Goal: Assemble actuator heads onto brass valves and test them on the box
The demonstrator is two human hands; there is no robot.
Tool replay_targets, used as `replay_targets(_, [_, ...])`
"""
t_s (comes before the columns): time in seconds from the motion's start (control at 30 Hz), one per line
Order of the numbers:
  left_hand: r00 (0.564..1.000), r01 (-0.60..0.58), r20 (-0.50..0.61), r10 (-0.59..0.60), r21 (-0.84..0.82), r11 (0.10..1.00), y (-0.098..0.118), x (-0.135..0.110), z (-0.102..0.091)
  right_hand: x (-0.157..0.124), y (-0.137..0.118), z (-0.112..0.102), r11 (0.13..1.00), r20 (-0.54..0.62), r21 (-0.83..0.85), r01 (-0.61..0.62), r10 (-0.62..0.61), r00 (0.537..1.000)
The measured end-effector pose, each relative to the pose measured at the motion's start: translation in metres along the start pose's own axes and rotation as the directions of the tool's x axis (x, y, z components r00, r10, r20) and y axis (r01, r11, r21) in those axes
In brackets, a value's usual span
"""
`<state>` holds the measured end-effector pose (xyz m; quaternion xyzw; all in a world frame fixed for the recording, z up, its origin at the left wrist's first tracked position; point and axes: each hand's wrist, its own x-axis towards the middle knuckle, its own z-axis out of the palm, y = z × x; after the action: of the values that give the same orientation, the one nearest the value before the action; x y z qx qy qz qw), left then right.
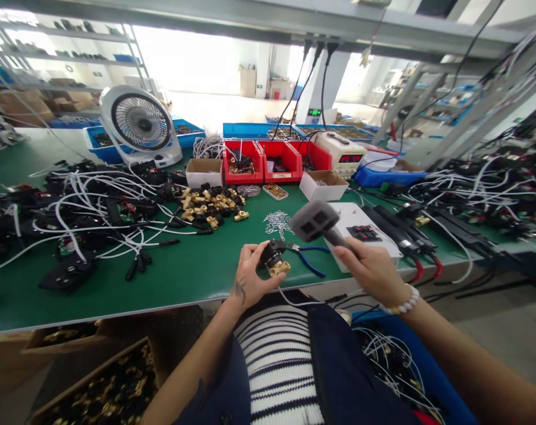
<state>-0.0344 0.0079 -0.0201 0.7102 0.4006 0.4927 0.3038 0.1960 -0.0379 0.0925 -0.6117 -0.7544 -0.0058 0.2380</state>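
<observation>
My left hand is closed around a brass valve with a black housing on top, held over the front edge of the bench. A white cable runs from near that valve to the right. In my right hand is the dark handle of a grey mallet-like tool. Its thick head, slightly blurred, shows dark square recesses and hangs above the bench, up and right of the valve and apart from it. Blue-handled pliers lie just right of the valve.
Loose brass valves and white-cabled black units cover the left side. Red bins, a fan and a power supply stand behind. A white box with a black fixture sits right; small wire pieces lie centrally.
</observation>
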Motion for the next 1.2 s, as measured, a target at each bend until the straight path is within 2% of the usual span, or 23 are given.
replay_targets(0.07, [1.0,0.001,0.002,-0.001,-0.003,1.0,0.0,0.0,0.0,0.0,-0.002,0.001,1.0,-0.022,-0.009,0.007,-0.008,1.0])
replay_targets(0.2, [1.0,0.004,0.005,-0.004,-0.019,1.0,0.0,0.0,0.0,0.0,-0.006,0.007,0.987,0.165,-0.117,0.107,-0.086,0.983])
replay_targets(0.27, [1.0,0.009,0.005,-0.008,-0.021,1.0,0.0,0.0,0.0,0.001,-0.005,0.006,0.99,0.117,-0.098,0.103,-0.091,0.989])
replay_targets(0.37, [1.0,0.019,0.004,-0.019,-0.021,1.0,-0.001,0.001,0.0,0.001,-0.002,0.005,0.998,-0.063,-0.035,0.053,-0.055,0.996])
replay_targets(0.4, [1.0,0.021,0.005,-0.021,-0.023,1.0,0.0,0.001,0.0,0.0,-0.001,0.006,0.997,-0.072,-0.043,0.057,-0.06,0.996])
replay_targets(0.53, [1.0,0.02,0.014,-0.019,-0.036,0.999,0.001,0.002,-0.001,0.0,0.0,0.01,0.967,0.136,-0.179,0.179,-0.156,0.978])
replay_targets(0.57, [1.0,0.02,0.016,-0.019,-0.039,0.999,0.002,0.002,-0.001,0.001,0.0,0.01,0.964,0.153,-0.187,0.19,-0.163,0.975])
replay_targets(0.7, [0.999,0.029,0.016,-0.028,-0.044,0.999,0.0,0.002,0.0,0.004,-0.002,0.002,0.99,-0.004,-0.1,0.101,-0.102,0.995])
replay_targets(0.73, [0.999,0.03,0.016,-0.029,-0.046,0.999,0.0,0.002,0.0,0.004,-0.002,0.001,0.992,-0.009,-0.094,0.087,-0.088,0.996])
replay_targets(0.87, [0.999,0.028,0.021,-0.027,-0.057,0.998,0.001,0.002,-0.001,0.007,-0.003,0.005,0.977,0.193,-0.164,0.133,-0.1,0.976])
replay_targets(0.9, [0.999,0.028,0.023,-0.027,-0.059,0.998,0.002,0.002,-0.001,0.008,-0.003,0.005,0.977,0.214,-0.165,0.136,-0.099,0.972])
replay_targets(1.07, [0.998,0.054,0.014,-0.054,-0.029,0.998,-0.001,0.002,0.0,0.011,0.0,0.003,0.999,0.077,0.028,0.035,-0.037,0.996])
replay_targets(1.2, [0.998,0.062,0.013,-0.062,-0.022,0.998,0.002,0.003,0.0,0.01,-0.002,0.01,0.997,0.202,0.074,0.026,-0.041,0.978])
